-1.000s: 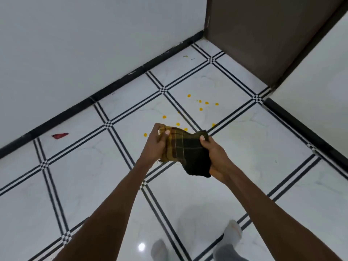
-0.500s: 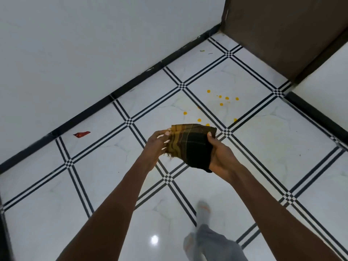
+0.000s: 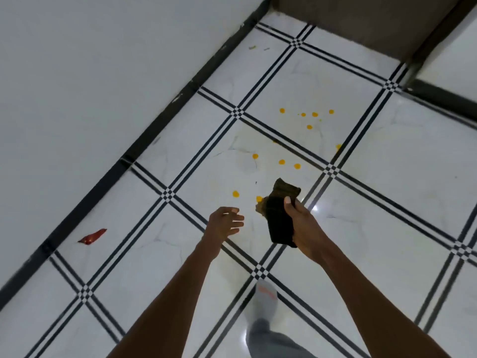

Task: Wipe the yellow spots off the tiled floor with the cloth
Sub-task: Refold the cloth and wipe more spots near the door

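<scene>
Yellow spots (image 3: 296, 166) dot the white tiled floor (image 3: 387, 202) near the wall corner, unwiped. The right hand (image 3: 304, 226) grips the folded cloth (image 3: 280, 215); the left hand (image 3: 225, 220) hangs empty, fingers spread. Next, I judge, comes crouching and pressing it down.

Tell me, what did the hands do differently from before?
The left hand let go of the cloth and opened. Now only the right hand holds it, bunched up. The person stepped closer. The yellow spots are still unwiped.

Indoor room corner, probably residential: glossy white tiled floor (image 3: 387, 202) with black striped joints beneath both hands, black skirting (image 3: 144, 148) and white wall (image 3: 90, 73) beyond the left hand (image 3: 224, 223).
</scene>
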Demonstrator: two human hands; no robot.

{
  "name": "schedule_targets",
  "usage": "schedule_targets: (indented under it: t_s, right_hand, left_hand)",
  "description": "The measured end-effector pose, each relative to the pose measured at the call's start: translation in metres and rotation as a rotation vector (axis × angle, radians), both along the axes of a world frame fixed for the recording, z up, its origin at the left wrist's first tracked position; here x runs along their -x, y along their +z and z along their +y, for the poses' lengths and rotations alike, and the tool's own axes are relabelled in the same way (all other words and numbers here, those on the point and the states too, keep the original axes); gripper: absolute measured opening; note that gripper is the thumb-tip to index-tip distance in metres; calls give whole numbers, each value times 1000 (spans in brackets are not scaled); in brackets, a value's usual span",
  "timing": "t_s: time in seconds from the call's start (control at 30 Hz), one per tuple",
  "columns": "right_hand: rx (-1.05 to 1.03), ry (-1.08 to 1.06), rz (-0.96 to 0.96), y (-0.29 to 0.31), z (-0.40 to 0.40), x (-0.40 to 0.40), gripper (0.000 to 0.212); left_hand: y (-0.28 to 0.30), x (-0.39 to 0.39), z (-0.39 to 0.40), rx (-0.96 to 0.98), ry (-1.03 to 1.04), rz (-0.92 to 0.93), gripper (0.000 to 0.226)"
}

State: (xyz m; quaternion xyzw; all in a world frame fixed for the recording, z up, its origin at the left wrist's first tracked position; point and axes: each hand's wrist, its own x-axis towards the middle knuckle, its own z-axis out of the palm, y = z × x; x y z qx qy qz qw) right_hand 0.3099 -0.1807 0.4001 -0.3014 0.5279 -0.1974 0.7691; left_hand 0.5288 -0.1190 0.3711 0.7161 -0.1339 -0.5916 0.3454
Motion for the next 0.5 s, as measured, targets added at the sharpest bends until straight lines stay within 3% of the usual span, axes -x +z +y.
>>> schedule_targets:
  t_s: [0.17,0.27,0.37,0.43,0.5]
  right_hand:
    - [35,-65,51,-111,5,-24,46]
    - [183,-111,271,-192,-4,-41,50]
    - [474,-144,546,-245,-23,-60,37]
    - [693,-38,704,-280,-31,-83,27]
    - [785,255,852,-325,-32,-111,34]
  left_hand:
    - [-97,-33,-10,-49,-102,-47,9]
    - [-181,-55,-23,-47,-188,-129,14]
    - [-247,-78,-42,-3,-270,-209,12]
    - [-286,-97,-53,40,-311,-288,11]
    - [-325,-119,-65,75,-339,-366,12]
